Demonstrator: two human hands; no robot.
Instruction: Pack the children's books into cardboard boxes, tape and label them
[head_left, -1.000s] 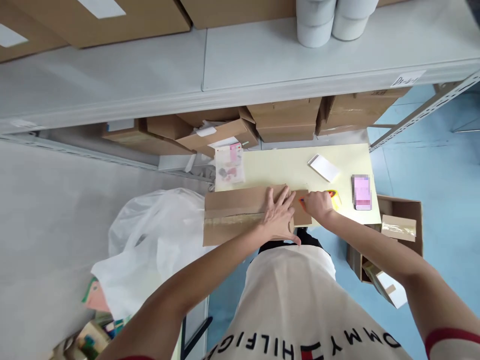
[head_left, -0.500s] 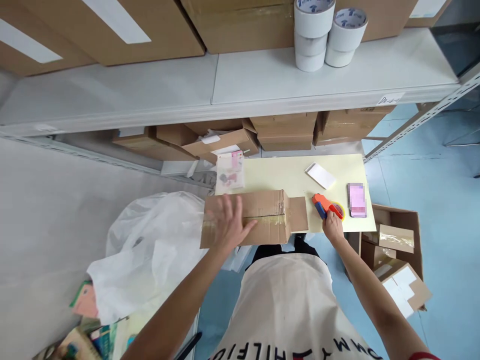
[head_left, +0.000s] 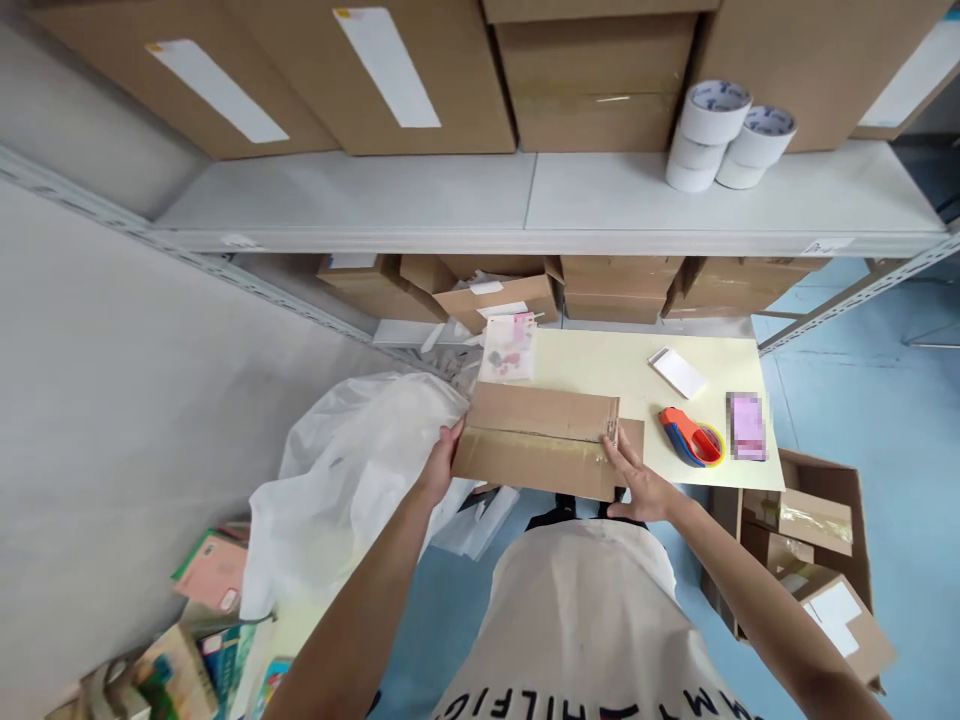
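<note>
Cardboard box (head_left: 536, 440) is at the left side of the bench (head_left: 585, 360) — left hand (head_left: 442, 462) clamped on one end, right hand (head_left: 641, 488) touching the other, whether gripping I cannot tell — and tape dispenser (head_left: 686, 438) lies rightward.

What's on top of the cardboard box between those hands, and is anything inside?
A strip of shiny tape runs along the top of the box, and the right hand touches its right end. The inside can't be seen: the cardboard top covers it.
</note>
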